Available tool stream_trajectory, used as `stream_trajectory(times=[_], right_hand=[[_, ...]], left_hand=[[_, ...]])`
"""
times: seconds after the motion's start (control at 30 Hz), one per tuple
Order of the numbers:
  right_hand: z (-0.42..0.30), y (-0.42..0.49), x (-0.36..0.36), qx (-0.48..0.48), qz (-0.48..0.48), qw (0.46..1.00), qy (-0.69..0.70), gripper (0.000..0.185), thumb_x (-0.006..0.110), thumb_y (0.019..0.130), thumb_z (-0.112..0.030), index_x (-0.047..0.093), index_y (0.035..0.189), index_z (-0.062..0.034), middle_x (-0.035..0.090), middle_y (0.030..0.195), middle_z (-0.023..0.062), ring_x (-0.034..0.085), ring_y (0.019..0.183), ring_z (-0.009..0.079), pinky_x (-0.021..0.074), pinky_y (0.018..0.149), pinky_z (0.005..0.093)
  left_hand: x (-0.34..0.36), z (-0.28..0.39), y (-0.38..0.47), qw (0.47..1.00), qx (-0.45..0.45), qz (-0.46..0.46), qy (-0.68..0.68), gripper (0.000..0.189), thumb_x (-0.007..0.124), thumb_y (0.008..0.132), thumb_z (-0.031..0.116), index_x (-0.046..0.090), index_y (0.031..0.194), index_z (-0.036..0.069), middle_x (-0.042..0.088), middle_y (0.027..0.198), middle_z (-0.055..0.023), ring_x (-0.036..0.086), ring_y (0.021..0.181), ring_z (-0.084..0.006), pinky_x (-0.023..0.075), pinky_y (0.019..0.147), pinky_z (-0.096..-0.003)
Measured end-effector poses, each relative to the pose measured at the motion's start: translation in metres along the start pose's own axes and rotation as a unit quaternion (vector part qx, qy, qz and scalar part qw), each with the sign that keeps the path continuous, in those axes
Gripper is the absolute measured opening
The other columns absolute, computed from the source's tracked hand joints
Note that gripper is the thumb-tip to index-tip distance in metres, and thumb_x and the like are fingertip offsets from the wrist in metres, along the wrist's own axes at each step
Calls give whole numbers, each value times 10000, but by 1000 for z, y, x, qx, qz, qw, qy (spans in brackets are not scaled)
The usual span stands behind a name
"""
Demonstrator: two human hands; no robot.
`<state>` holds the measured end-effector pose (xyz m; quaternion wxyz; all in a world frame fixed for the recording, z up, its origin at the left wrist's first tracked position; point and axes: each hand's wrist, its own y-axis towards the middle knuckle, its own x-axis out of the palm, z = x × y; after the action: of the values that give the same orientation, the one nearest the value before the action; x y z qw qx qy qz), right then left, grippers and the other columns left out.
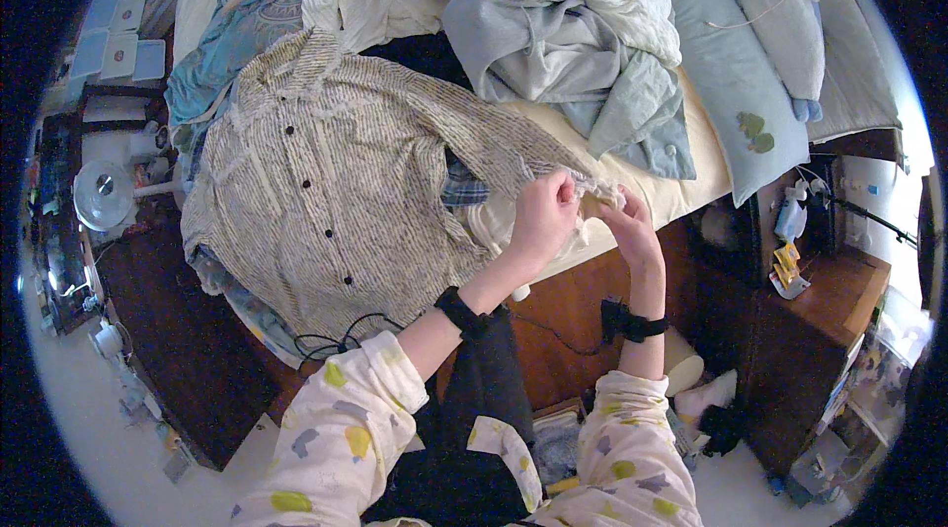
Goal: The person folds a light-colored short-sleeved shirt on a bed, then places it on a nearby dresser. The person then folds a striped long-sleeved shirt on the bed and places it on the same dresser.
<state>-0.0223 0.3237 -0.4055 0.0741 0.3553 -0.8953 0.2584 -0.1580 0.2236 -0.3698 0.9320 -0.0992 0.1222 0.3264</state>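
Note:
A cream-and-dark striped button-up shirt (pixel 385 149) is spread on the bed, its collar toward the far side. Dark round buttons (pixel 306 184) run down its front. One sleeve (pixel 511 131) stretches to the right, toward my hands. My left hand (pixel 544 219) pinches the fabric near the sleeve's end, fingers curled. Close beside it, my right hand (pixel 631 227) grips the pale, frayed-looking cuff (pixel 601 193) between thumb and fingers. The fingers partly hide the cuff, so its fastening cannot be made out.
Crumpled pale bedding and clothes (pixel 548 45) are heaped behind the shirt. A light blue pillow (pixel 711 53) lies at the right. Below the bed edge is reddish wooden flooring (pixel 555 312). A wooden cabinet (pixel 829 305) stands right, a white fan (pixel 104 193) left.

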Motion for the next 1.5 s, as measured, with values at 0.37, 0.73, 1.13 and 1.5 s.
stream_trajectory(times=[0.37, 0.73, 1.13, 1.5], right_hand=[[28, 1, -28, -201, 322, 679, -629, 156, 555, 674, -35, 567, 829, -51, 552, 604, 99, 533, 535, 262, 416, 518, 316], [13, -2, -98, -258, 347, 793, -429, 231, 498, 759, 46, 569, 942, -74, 475, 552, 28, 428, 482, 100, 365, 467, 252], [100, 60, -85, -129, 171, 756, -619, 493, 660, 714, -380, 530, 1086, -84, 502, 1118, 220, 486, 1006, 378, 371, 870, 448], [102, 101, -57, -82, 281, 676, -676, 714, 698, 652, -439, 430, 1203, -71, 446, 1186, 168, 431, 1089, 346, 329, 878, 541]], left_hand=[[32, 7, -26, 956, 206, -101, 183, 74, 508, 736, 39, 490, 808, 34, 538, 737, -126, 588, 657, -295, 470, 551, -378], [113, -19, -33, 970, 78, -216, -78, 134, 565, 762, 102, 466, 772, 12, 533, 660, -159, 531, 635, -341, 420, 580, -407], [-42, -110, -2, 901, -76, -129, 408, 221, 558, 697, 180, 564, 813, -7, 600, 759, -201, 583, 776, -366, 454, 691, -457], [-264, -139, 184, 838, -37, 186, 512, 263, 535, 722, 122, 546, 945, -16, 566, 959, -196, 520, 934, -368, 413, 801, -467]])
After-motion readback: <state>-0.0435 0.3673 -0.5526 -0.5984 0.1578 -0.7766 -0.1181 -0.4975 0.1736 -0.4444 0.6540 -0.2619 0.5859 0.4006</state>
